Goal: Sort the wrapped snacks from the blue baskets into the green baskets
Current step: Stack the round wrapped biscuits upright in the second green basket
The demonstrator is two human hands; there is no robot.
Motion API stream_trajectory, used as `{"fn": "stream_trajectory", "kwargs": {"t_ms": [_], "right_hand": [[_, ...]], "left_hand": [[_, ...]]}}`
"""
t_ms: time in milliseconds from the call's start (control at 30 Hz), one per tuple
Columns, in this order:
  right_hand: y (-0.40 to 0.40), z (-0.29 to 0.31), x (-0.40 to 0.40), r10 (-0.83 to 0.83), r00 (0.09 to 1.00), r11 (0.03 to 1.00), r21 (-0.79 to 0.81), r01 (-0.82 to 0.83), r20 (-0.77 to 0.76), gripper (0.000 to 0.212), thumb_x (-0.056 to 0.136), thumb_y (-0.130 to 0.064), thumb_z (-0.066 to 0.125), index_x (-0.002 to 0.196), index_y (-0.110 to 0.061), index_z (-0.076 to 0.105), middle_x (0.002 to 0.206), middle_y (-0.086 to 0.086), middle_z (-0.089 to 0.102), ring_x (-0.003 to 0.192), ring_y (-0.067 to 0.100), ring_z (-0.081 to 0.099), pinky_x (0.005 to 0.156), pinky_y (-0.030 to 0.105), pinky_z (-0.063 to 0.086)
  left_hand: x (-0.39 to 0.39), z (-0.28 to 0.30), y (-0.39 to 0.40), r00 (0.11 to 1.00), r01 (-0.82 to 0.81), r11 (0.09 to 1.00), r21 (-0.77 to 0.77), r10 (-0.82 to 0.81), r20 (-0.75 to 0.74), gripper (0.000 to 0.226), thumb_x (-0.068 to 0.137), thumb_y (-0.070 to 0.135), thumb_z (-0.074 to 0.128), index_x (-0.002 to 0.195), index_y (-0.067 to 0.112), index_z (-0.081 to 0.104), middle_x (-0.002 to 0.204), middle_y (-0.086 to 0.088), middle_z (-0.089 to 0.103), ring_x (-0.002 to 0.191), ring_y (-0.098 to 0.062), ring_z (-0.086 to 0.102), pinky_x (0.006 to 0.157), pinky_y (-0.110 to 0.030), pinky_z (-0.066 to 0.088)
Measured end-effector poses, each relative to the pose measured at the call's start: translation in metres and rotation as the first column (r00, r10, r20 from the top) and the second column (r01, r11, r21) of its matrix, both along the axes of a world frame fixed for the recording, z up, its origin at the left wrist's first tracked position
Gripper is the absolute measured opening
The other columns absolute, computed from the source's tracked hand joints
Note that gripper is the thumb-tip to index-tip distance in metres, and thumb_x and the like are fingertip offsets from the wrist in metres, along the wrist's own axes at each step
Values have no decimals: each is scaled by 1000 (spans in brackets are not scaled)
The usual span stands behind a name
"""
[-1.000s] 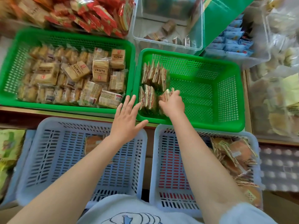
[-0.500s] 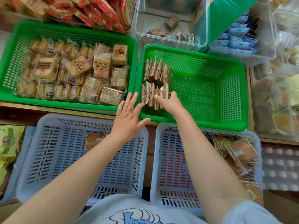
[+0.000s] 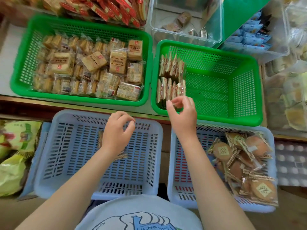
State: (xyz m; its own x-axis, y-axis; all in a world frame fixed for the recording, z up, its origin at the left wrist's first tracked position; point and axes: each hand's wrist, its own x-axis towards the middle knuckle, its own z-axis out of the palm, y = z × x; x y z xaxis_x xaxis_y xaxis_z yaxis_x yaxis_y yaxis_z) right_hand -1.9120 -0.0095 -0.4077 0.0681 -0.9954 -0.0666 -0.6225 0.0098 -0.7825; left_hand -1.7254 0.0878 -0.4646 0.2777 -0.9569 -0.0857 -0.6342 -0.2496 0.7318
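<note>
Two green baskets stand side by side at the back. The left green basket [image 3: 21, 80] is full of square wrapped pastries [image 3: 93, 70]. The right green basket [image 3: 245, 120] holds two rows of upright thin packets [image 3: 172, 87] against its left wall. My right hand [image 3: 181, 113] hovers at that basket's front edge, just clear of the near row, fingers loosely curled and holding nothing. My left hand [image 3: 118, 131] hangs over the left blue basket [image 3: 49, 130], loosely curled and holding nothing, above a partly hidden packet [image 3: 122, 156]. The right blue basket [image 3: 172, 163] holds round wrapped cakes [image 3: 240, 163].
Behind the green baskets stand a clear bin [image 3: 186, 35] with a few small packets, a pile of red packets [image 3: 108, 7] and blue packets [image 3: 249, 34]. Yellow-green bags [image 3: 16, 146] lie at the left. Clear bins of snacks [image 3: 285, 97] line the right.
My right hand has let go of the packets in the right green basket and drawn back. My left hand moved from the green baskets' edge to over the left blue basket and curled.
</note>
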Motion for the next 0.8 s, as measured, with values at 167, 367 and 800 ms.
{"fn": "stream_trajectory", "kwargs": {"t_ms": [167,367,800], "right_hand": [[70,-61,60,152,976,780,588,-214,153,24,101,-34,55,88,-15,61,83,10,65,75,17,62,77,37,52],[95,-175,115,133,990,481,876,-34,-35,49,100,-36,57,143,-16,42,122,0,54,92,18,63,76,38,56],[133,-198,140,-89,993,463,886,-25,75,46,92,-48,65,131,-25,57,129,-1,65,113,23,64,96,45,54]], "left_hand": [[64,-56,65,873,-329,710,623,480,-85,29,103,29,48,124,14,61,117,-18,65,110,-41,60,80,-47,51],[91,-128,69,815,-250,523,815,568,-115,52,101,39,53,146,18,42,148,-6,48,130,-29,50,97,-38,44],[106,-145,67,580,-100,525,845,721,-379,41,95,42,64,127,16,60,119,-4,66,104,-22,64,77,-33,53]]}}
